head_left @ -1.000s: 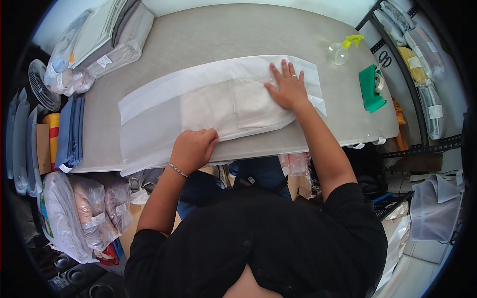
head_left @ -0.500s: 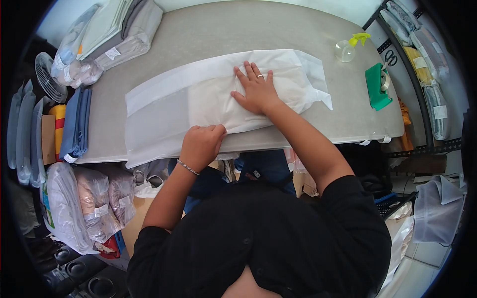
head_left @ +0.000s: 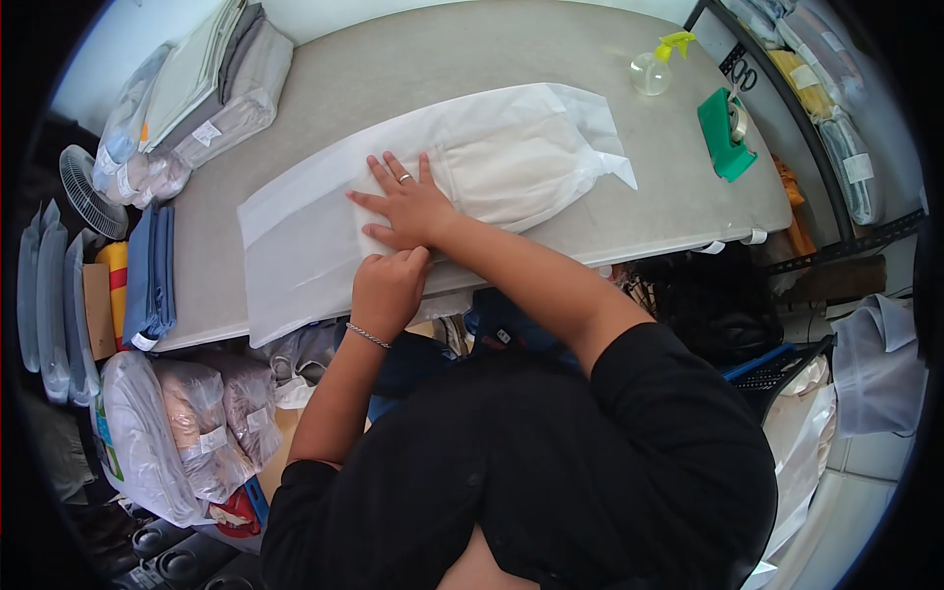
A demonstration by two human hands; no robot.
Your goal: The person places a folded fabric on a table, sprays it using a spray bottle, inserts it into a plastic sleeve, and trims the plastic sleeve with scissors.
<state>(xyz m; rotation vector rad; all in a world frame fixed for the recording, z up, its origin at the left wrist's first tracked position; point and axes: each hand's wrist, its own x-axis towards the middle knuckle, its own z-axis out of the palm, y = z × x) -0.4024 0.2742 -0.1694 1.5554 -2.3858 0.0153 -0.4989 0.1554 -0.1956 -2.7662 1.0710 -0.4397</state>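
On worktop (head_left: pixel 442 54) toward 6 o'clock, touching white bag (head_left: pixel 300 236) with right grip (head_left: pixel 411 210), spread flat, clutching nothing. At bag's 6 o'clock edge with left grip (head_left: pixel 388 288), curled; cannot tell if pinching. Note pale bundle (head_left: pixel 516 177) inside, bulking toward 2 o'clock along long axis, nearer right grip.

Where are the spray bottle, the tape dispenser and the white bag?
Spray bottle (head_left: pixel 650 75), head view: on its clear body.
Tape dispenser (head_left: pixel 723 143), head view: on its green body.
White bag (head_left: pixel 305 231), head view: on its flat left part.
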